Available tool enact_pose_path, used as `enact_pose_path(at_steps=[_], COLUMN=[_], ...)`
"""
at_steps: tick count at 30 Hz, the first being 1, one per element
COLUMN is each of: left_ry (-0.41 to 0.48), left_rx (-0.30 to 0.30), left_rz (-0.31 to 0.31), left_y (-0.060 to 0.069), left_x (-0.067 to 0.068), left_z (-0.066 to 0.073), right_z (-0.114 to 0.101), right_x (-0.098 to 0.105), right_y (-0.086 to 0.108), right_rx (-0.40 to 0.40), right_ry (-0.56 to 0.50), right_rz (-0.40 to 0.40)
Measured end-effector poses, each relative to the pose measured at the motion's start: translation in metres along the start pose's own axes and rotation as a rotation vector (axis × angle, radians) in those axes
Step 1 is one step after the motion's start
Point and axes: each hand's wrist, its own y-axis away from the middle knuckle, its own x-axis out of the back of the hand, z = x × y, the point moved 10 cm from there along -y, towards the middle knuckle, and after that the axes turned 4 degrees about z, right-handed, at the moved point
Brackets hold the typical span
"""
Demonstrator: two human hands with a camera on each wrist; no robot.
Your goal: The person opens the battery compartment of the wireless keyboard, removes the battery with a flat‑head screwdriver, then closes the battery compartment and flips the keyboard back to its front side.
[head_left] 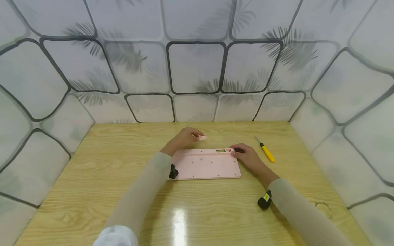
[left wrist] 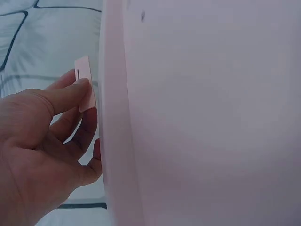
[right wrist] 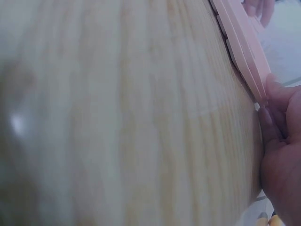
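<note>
In my head view a pink keyboard (head_left: 204, 167) lies underside up, mid-worktop (head_left: 203, 208), its left end hidden behind the left sleeve (head_left: 147, 179). Of the two hands, the left hand (head_left: 186, 136), at the keyboard's 11 o'clock, pinches a small pink cover (head_left: 202, 138); only my left wrist view brings out a dark slot (left wrist: 78, 74) in that cover. The right hand (head_left: 246, 155) grips the keyboard's corner at 2 o'clock, and only my right wrist view catches key edges (right wrist: 233, 52) along its side. The head view alone gives me what looks like a green battery (head_left: 221, 151), set into the keyboard at 1 o'clock, and the whole yellow-handled screwdriver (head_left: 266, 152) at the right hand's 3 o'clock. Any print on the battery, or on the yellow-green label (head_left: 266, 197) by the right wrist, is too small for me to read.
</note>
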Motion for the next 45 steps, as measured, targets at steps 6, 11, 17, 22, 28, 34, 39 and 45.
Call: enact_pose_path(at_steps=[6,11,17,22,28,34,39,45], left_ry=[-0.005,0.011,-0.038,-0.063,-0.064,-0.07,-0.069,-0.069], left_rx=[0.068,0.11,0.137,0.136,0.142,0.121,0.121,0.141], left_rz=[-0.004,-0.016,-0.016,-0.022,-0.023,-0.014,-0.005,0.0], left_y=[-0.003,-0.006,-0.009,-0.01,-0.012,-0.01,-0.008,-0.007], left_x=[0.012,0.018,0.024,0.025,0.026,0.027,0.028,0.028], left_z=[-0.016,-0.03,-0.046,-0.052,-0.056,-0.056,-0.056,-0.059], right_z=[0.001,0.001,0.004,0.008,0.009,0.007,0.004,0.004], right_x=[0.001,0.003,0.003,0.002,0.001,0.0,0.001,0.0], right_y=[-0.001,0.0,-0.002,-0.003,-0.004,-0.002,-0.002,-0.001], right_rx=[-0.004,0.0,0.005,0.004,0.003,0.0,-0.003,-0.006], right_ry=[-0.007,-0.012,-0.007,-0.005,-0.007,-0.004,-0.008,0.012], right_rz=[0.001,0.003,0.008,0.003,0.004,0.001,-0.001,-0.005])
